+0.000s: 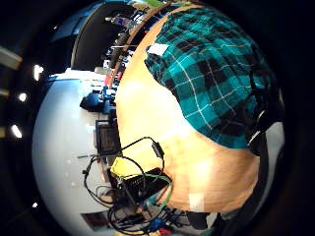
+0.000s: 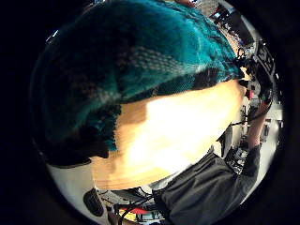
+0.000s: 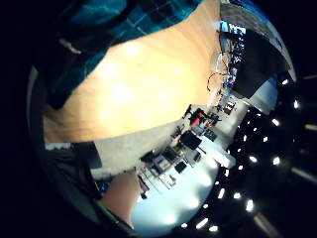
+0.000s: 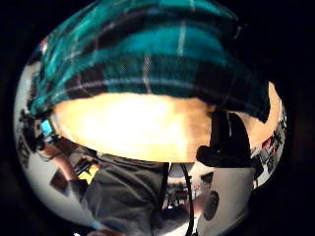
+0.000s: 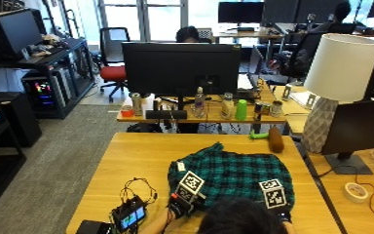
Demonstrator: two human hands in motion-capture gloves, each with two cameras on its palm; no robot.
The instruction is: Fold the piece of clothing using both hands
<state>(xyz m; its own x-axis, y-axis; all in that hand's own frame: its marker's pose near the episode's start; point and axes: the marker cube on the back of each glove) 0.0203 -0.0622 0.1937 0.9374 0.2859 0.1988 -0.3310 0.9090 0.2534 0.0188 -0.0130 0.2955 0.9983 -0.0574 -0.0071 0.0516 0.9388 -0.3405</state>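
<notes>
Office floor, wooden table [image 5: 135,151] in foreground. Person's left hand [image 5: 182,204] and right hand [image 5: 276,204] both at near edge of teal-and-black plaid shirt [image 5: 232,173], arms reaching forward side by side. Finger state of either hand: cannot tell, head blocks view. Shirt lies bunched on table beyond both hands, white label [image 5: 180,166] showing just ahead of left hand. Black device with cables [image 5: 130,213] beside left hand.

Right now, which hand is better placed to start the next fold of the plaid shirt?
Neither clearly. The left hand and the right hand both sit at the near hem of the teal plaid shirt, one at each corner, so both can lift together.
</notes>
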